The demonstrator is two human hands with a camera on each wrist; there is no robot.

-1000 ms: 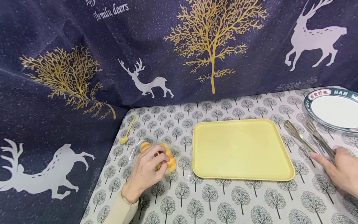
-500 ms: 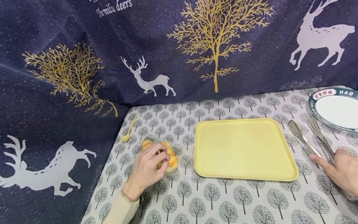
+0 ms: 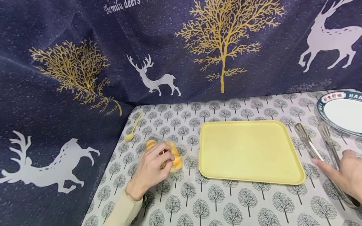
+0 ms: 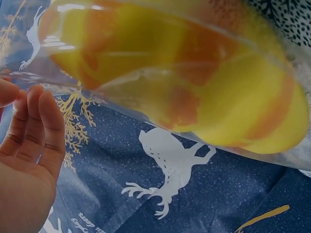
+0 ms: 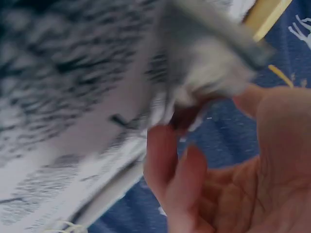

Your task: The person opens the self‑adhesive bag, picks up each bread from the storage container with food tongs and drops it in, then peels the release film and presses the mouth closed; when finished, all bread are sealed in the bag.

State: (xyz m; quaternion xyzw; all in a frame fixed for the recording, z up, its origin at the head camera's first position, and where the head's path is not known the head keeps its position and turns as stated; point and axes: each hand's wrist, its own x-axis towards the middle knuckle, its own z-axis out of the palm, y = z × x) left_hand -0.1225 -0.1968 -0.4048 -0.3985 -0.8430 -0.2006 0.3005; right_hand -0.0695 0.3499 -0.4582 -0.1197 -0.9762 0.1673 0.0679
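My left hand (image 3: 154, 166) pinches the clear plastic bag around a croissant-shaped bread (image 3: 177, 161), on the left of the table. The left wrist view shows the bread (image 4: 180, 73) close up, yellow with orange bands, and my left fingers (image 4: 51, 121) curled at the film's edge. On the right, my right hand (image 3: 343, 172) holds metal tongs (image 3: 306, 138) with the thumb across the arms, which are spread apart. The right wrist view is blurred; metal shows between thumb and fingers of my right hand (image 5: 218, 160).
A yellow tray (image 3: 250, 152) lies between the hands. A white plate with a green patterned rim (image 3: 320, 105) stands at the far right. A yellow spoon (image 3: 130, 136) lies at the back left. A dark blue cloth (image 3: 158, 37) hangs behind and at the left.
The view has shifted, so everything sits slightly further right. The hinge end of the tongs now shows below my right thumb. My left hand stays on the bread's bag.
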